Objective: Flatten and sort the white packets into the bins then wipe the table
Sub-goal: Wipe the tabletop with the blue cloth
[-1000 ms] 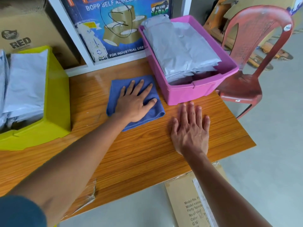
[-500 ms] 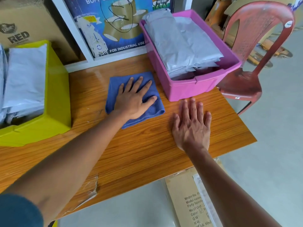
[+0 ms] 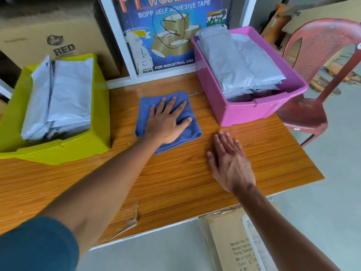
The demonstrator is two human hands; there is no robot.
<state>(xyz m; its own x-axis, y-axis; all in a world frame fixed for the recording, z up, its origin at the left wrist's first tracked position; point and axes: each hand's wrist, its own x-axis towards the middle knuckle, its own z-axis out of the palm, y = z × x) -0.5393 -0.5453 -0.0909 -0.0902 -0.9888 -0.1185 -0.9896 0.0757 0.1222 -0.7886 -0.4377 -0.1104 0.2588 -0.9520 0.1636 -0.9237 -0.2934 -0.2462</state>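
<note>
Over the last second the blue cloth [image 3: 168,122] barely shifted; it stayed under the same palm near the back edge of the table [image 3: 175,182], between the two bins, so the wiping had hardly covered any surface. The sorting looked finished: white packets [image 3: 58,94] lay in the yellow bin [image 3: 58,151] at the left edge, and more in the pink bin [image 3: 254,114] toward the right back corner. The left hand [image 3: 168,122] pressed the cloth with fingers spread flat. The right hand [image 3: 230,163] rested on bare wood near the front edge, fingers straight and together, holding nothing.
</note>
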